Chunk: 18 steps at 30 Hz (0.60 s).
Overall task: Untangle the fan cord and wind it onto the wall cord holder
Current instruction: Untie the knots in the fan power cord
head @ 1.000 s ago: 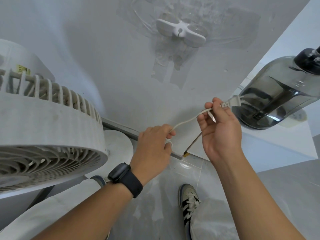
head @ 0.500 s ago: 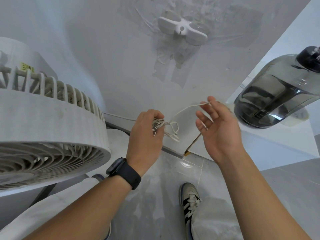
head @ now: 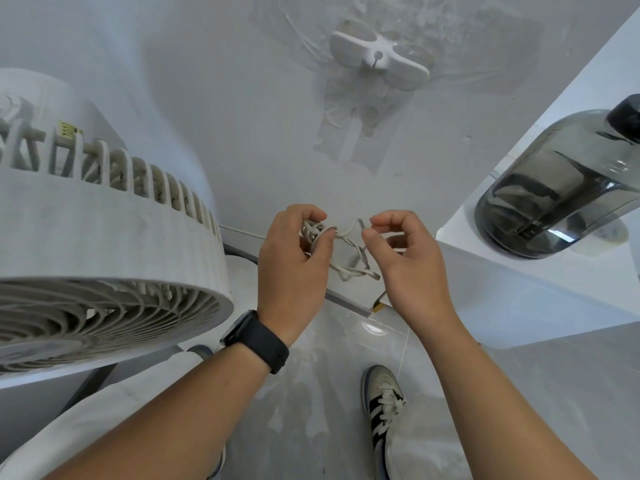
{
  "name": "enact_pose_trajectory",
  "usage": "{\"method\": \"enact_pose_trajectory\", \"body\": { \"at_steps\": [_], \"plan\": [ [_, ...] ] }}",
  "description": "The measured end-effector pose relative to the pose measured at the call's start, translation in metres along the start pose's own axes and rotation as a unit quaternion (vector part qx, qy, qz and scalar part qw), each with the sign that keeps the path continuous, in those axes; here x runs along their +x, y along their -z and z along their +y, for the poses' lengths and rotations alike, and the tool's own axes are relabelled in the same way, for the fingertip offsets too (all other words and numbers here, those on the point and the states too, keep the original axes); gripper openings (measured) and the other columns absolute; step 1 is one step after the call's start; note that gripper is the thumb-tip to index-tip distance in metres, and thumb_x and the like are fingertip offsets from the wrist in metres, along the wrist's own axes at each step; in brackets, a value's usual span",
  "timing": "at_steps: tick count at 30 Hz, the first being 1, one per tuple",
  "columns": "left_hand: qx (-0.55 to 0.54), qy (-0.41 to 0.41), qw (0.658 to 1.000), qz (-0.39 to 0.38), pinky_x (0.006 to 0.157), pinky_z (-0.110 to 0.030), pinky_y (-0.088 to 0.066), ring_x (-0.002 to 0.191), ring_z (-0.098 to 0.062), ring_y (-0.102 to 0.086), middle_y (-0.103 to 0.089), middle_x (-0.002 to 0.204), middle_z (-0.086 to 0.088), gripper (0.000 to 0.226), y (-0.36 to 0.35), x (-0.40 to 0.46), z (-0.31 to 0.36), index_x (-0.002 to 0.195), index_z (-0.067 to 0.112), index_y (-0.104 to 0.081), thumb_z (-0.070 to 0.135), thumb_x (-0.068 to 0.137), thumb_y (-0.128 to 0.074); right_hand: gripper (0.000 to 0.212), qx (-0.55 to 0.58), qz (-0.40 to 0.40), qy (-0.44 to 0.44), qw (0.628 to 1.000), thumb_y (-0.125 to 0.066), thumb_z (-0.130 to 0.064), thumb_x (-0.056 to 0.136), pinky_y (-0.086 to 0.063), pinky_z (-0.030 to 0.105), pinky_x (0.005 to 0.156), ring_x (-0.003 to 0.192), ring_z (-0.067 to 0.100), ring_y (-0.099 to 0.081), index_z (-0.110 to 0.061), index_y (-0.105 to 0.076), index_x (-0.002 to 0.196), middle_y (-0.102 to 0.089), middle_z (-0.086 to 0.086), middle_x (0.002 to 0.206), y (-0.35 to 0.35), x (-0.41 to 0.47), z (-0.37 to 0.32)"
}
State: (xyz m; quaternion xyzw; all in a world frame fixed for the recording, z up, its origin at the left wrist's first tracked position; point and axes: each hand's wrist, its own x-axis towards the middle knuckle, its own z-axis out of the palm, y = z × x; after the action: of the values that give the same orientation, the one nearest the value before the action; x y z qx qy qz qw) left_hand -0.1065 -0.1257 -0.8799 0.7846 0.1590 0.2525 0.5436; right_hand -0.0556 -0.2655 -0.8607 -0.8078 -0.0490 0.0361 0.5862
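A thin white fan cord (head: 347, 269) hangs in a tangled bunch between my hands, in front of the white wall. My left hand (head: 291, 261), with a black watch on its wrist, is closed on several loops of the cord. My right hand (head: 408, 265) sits just to the right, its thumb and forefinger pinched on a strand near the cord's end. The white fan (head: 104, 244) stands at the left. High on the wall, the white wall cord holder (head: 377, 58) is bare of cord, well above both hands.
A large smoky-grey water jug (head: 561, 195) lies on a white ledge (head: 519, 289) at the right. Below are a grey tiled floor, my striped shoe (head: 382, 400) and a baseboard along the wall. Tape residue surrounds the holder.
My right hand let go of the stretched cord and plug, then came in close to the left hand and pinched a strand. My left hand rose with the cord gathered into loops.
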Motion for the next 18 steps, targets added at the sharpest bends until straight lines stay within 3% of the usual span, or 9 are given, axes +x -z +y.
{"method": "enact_pose_trajectory", "body": {
  "at_steps": [4, 8, 10, 13, 15, 18],
  "plan": [
    [-0.037, 0.017, 0.999, -0.004, 0.062, -0.021, -0.046, 0.065, -0.008, -0.056, -0.066, 0.100, 0.010, 0.019, 0.0008, 0.0001, 0.0026, 0.113, 0.027, -0.062, 0.017, 0.097, -0.068, 0.032, -0.124, -0.073, 0.083, 0.986, -0.054, -0.028, 0.105, -0.044, 0.025, 0.098, 0.124, 0.006, -0.048, -0.043, -0.058, 0.134, -0.052, -0.026, 0.130, 0.0002, 0.0003, 0.0107],
    [-0.089, 0.052, 0.995, -0.008, 0.070, -0.026, -0.053, 0.078, -0.007, -0.067, -0.072, 0.104, 0.009, 0.026, 0.0025, 0.0002, 0.0057, 0.120, 0.028, -0.060, 0.017, 0.098, -0.068, 0.031, -0.128, -0.167, 0.051, 0.976, -0.051, -0.037, 0.106, -0.034, 0.029, 0.110, 0.130, 0.002, -0.040, -0.046, -0.059, 0.134, -0.055, -0.034, 0.126, 0.0012, -0.0005, 0.0115],
    [-0.109, 0.075, 0.991, -0.006, 0.074, -0.032, -0.057, 0.084, -0.012, -0.071, -0.075, 0.102, 0.006, 0.027, 0.0031, 0.0006, 0.0063, 0.120, 0.030, -0.059, 0.017, 0.097, -0.068, 0.020, -0.120, -0.168, 0.038, 0.978, -0.055, -0.042, 0.103, -0.041, 0.036, 0.107, 0.120, 0.002, -0.050, -0.047, -0.065, 0.120, -0.061, -0.034, 0.111, 0.0015, -0.0004, 0.0117],
    [-0.118, 0.102, 0.988, -0.003, 0.073, -0.038, -0.059, 0.078, -0.018, -0.069, -0.074, 0.100, 0.006, 0.026, 0.0041, 0.0025, 0.0070, 0.114, 0.032, -0.060, 0.017, 0.096, -0.068, 0.009, -0.109, -0.132, 0.066, 0.983, -0.062, -0.041, 0.099, -0.051, 0.048, 0.090, 0.092, 0.011, -0.060, -0.038, -0.067, 0.094, -0.062, -0.017, 0.089, -0.0007, -0.0001, 0.0122],
    [-0.117, 0.110, 0.987, -0.009, 0.070, -0.037, -0.058, 0.078, -0.024, -0.068, -0.071, 0.104, 0.008, 0.029, 0.0034, 0.0034, 0.0079, 0.113, 0.035, -0.061, 0.014, 0.094, -0.068, 0.011, -0.111, -0.112, 0.101, 0.982, -0.063, -0.035, 0.100, -0.053, 0.046, 0.077, 0.076, 0.013, -0.055, -0.033, -0.065, 0.090, -0.055, -0.012, 0.076, -0.0019, -0.0013, 0.0119],
    [-0.124, 0.111, 0.986, -0.021, 0.069, -0.029, -0.054, 0.083, -0.023, -0.069, -0.066, 0.111, 0.011, 0.035, 0.0030, 0.0037, 0.0088, 0.116, 0.036, -0.061, 0.010, 0.093, -0.066, 0.009, -0.136, -0.074, 0.130, 0.979, -0.063, -0.030, 0.101, -0.050, 0.039, 0.068, 0.070, 0.012, -0.053, -0.026, -0.066, 0.093, -0.052, -0.014, 0.070, -0.0020, -0.0020, 0.0092]
  ]
}}
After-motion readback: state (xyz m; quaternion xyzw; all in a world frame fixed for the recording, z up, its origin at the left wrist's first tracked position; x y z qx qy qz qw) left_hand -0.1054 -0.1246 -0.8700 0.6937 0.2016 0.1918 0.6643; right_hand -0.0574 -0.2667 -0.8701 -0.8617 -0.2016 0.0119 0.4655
